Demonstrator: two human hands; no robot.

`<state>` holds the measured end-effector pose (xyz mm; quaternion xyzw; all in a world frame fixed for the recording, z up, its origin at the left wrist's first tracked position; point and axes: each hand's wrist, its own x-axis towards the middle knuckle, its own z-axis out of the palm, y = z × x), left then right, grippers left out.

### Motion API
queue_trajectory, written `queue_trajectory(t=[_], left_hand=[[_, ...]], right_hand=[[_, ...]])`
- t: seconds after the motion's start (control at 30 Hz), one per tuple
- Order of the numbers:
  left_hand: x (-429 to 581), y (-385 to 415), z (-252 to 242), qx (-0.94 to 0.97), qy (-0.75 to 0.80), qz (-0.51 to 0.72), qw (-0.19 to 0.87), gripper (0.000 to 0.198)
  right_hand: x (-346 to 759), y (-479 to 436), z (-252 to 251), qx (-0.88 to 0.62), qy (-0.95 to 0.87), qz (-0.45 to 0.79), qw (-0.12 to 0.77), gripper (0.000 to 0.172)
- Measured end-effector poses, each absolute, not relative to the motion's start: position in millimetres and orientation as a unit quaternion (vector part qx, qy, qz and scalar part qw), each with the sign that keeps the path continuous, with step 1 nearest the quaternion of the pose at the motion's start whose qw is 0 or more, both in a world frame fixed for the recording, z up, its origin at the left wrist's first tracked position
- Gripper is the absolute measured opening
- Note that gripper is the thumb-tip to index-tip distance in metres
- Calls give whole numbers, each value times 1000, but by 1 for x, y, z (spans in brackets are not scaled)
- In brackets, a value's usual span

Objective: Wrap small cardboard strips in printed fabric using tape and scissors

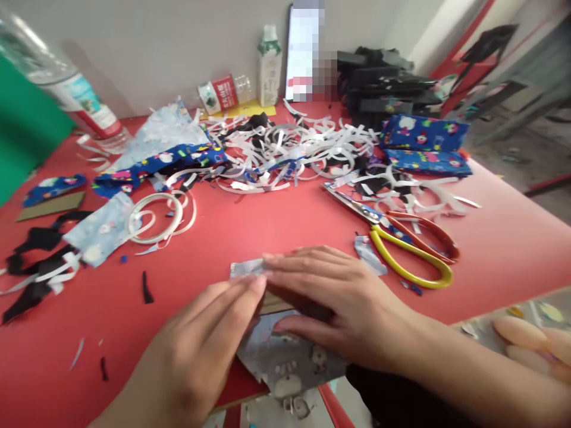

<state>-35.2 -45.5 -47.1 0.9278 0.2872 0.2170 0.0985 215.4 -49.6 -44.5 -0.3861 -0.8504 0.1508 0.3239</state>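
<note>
The red table (276,226) carries a heap of white paper strips (294,148) at twelve o'clock from the hands, with folded blue printed fabric (423,134) at two o'clock. At the near edge lies a pale grey printed fabric piece (285,356). The right hand (330,297) presses it flat, fingers straight and together. The left hand (200,351), also flat, touches its top edge with its fingertips. Yellow-and-red-handled scissors (401,238) lie near, at two o'clock, just beyond a small fabric scrap (370,254).

The single head-worn view looks forward and down from the near edge of the red tabletop (267,232), close over it, facing the wall (178,47) behind its far edge.
</note>
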Motion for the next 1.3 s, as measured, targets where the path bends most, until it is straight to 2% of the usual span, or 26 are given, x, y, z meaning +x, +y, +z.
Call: queue_trajectory(t=[0.07,0.13,0.33,0.5,0.67,0.73,0.87,1.0,1.1,1.2,1.27,1.3], left_hand=[[-45,-45,-49,936,289,184,88,59],[-55,-42,-51,946,270,164,66,64],[-68,-25,-60,974,195,111,-22,59],[-58,-26,-48,977,190,90,-26,52],[-33,-47,-36,970,205,107,-71,44],[-26,-59,-38,967,222,101,-73,50],[-25,-73,-45,959,271,71,-50,83],[-30,-75,-49,957,285,47,-20,94],[-33,-79,-53,952,303,38,5,97],[-33,-84,-53,945,324,37,27,102],[-32,-85,-48,943,328,34,53,106],[-32,-84,-45,940,333,32,74,107]], right_hand=[[228,-52,-39,-435,-830,165,306,45],[242,-56,-33,-484,-811,153,291,55],[261,-68,-32,-458,-839,106,272,51],[256,-77,-42,-387,-887,81,240,43],[248,-85,-41,-430,-873,63,220,43],[244,-87,-41,-440,-870,35,220,41],[235,-91,-44,-420,-881,-48,212,40],[224,-102,-51,-400,-890,-106,193,41],[219,-104,-44,-432,-887,-67,147,43],[212,-88,-24,-515,-849,69,98,35],[207,-70,-10,-595,-779,172,96,30],[205,-61,-5,-610,-764,182,105,35]])
